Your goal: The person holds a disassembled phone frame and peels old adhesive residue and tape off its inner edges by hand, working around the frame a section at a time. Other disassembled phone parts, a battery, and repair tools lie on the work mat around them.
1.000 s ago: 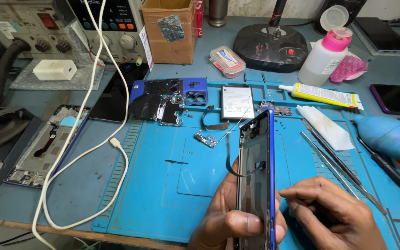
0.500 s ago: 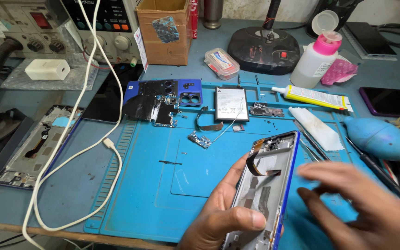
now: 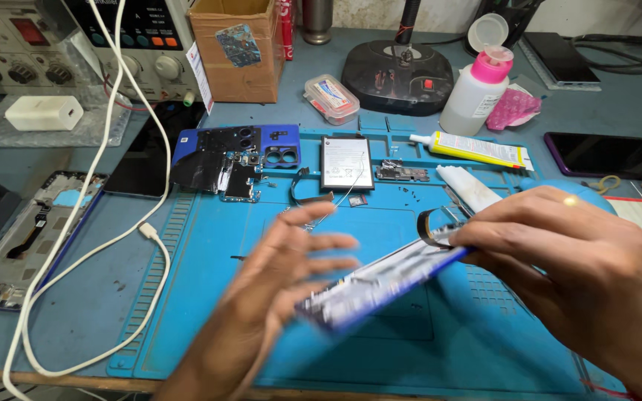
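A blue-edged phone frame (image 3: pixel 380 281) with its insides showing lies tilted above the blue repair mat (image 3: pixel 209 297), blurred by motion. My right hand (image 3: pixel 588 275) grips its upper right end, next to a curled black flex cable (image 3: pixel 429 226). My left hand (image 3: pixel 276 297) is under and behind the frame's lower left end, fingers spread and blurred; whether it grips the frame I cannot tell. On the mat behind lie a phone battery (image 3: pixel 345 163), a blue back cover with black shielding (image 3: pixel 224 156), and small boards and screws (image 3: pixel 403 173).
A white cable (image 3: pixel 124 238) loops over the mat's left edge. A second phone frame (image 3: pixel 20 230) lies at far left. Behind are power supplies (image 3: pixel 135 37), a cardboard box (image 3: pixel 235 48), a pink-capped bottle (image 3: pixel 477 85), a glue tube (image 3: pixel 477 148), a dark phone (image 3: pixel 603 154).
The phone frame has swung from upright to nearly flat and turned crosswise. My right hand has come up over its top end. My left hand has opened out beneath it.
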### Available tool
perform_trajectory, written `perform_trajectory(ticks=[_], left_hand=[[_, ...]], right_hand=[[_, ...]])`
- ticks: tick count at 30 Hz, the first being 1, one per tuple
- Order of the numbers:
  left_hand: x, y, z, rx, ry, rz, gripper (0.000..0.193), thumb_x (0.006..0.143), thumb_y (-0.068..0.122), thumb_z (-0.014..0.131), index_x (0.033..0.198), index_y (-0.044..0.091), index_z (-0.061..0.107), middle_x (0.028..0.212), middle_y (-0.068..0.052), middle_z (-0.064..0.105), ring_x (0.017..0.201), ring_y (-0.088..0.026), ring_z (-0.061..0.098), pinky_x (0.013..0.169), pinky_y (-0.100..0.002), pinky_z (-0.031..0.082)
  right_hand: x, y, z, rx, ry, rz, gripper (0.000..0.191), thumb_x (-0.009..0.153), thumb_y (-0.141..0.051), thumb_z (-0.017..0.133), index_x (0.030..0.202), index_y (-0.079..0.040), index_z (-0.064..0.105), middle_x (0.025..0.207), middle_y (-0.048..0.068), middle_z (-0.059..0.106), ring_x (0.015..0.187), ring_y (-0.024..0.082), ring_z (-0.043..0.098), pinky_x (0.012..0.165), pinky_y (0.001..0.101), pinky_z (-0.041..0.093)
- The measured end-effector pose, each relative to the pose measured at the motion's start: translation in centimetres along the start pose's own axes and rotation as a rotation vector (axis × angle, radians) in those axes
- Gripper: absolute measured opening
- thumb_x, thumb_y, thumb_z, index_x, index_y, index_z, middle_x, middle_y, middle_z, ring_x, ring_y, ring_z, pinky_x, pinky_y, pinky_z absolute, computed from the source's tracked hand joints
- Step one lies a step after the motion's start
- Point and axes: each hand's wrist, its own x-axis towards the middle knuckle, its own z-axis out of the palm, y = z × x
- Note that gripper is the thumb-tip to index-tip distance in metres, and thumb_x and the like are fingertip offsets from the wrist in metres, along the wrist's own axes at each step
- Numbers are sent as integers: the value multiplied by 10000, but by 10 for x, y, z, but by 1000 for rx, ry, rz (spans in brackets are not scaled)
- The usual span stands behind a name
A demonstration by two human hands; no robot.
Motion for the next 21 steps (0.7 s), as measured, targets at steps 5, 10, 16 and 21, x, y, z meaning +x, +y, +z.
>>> perform_trajectory(ticks=[5,10,16,21], left_hand=[[-3,10,11,883,39,558,489,910,328,729,1295,40,649,1170,-91,731,1112,-196,693,955,-353,534],[14,7,16,1162,-2,539,306,833,211,810,1085,48,750,1011,-64,767,913,-201,751,769,-318,577],[33,18,7,1231,-128,533,205,842,168,784,995,39,738,928,-75,744,832,-220,737,713,-331,570],[46,26,2,1287,-260,621,224,829,163,785,1004,35,729,956,-85,736,873,-233,738,737,-341,574]], right_hand=[[-2,1,12,-9,-104,87,236,822,-163,779,1059,-161,774,993,27,744,829,205,712,677,324,567],[0,-7,18,5,-95,159,259,802,-192,797,1056,-153,770,956,25,744,807,204,715,687,328,563],[-21,-18,15,-174,139,69,316,768,-185,746,1079,-127,733,1058,113,684,934,286,674,738,347,545],[-40,-5,40,4,-542,493,230,834,-380,811,1052,-308,813,967,-102,764,801,106,730,697,281,628]])
